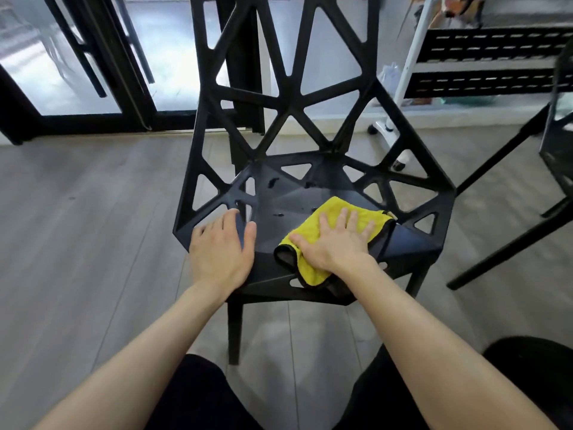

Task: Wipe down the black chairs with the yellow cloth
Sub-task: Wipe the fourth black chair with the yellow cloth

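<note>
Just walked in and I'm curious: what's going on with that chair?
A person is wiping a black chair with a yellow cloth. The right hand presses flat on the cloth, which lies on the right side of the seat. The left hand rests open on the seat's front left edge. Part of a second black chair stands at the right, untouched.
</note>
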`<state>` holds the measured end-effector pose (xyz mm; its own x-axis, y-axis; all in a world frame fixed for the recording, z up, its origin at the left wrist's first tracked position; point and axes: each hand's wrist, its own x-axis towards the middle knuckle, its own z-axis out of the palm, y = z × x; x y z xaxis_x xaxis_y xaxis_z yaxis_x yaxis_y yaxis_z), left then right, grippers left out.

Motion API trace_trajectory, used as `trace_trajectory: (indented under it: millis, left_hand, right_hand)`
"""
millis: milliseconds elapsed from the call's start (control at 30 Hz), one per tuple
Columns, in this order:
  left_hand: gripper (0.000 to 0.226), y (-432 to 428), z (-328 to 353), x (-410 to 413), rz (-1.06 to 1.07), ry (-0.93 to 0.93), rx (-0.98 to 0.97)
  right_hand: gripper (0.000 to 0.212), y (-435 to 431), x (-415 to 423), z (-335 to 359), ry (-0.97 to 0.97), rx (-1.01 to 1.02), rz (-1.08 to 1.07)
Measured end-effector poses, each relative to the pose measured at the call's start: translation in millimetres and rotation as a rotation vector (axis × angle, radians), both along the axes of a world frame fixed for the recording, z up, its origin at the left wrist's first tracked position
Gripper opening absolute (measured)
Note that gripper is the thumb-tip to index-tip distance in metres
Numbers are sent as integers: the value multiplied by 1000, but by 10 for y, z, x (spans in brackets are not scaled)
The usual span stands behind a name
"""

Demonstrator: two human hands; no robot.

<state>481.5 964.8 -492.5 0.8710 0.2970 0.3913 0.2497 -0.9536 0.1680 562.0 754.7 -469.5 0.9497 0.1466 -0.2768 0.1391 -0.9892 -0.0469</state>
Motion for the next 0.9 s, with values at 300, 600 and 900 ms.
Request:
trace_trajectory:
  millis: [300, 600, 900]
  left_hand:
    - [49, -56, -110, 15, 36, -36, 124]
    - [48, -21, -173, 21, 40, -51, 134]
    - [48, -8, -215, 8, 38, -115, 144]
  right_hand:
    - [125, -44, 328, -149, -22, 40, 159]
    - [95, -161, 246, -195, -81, 109, 311]
    - [96, -344, 1654, -255, -60, 11, 316]
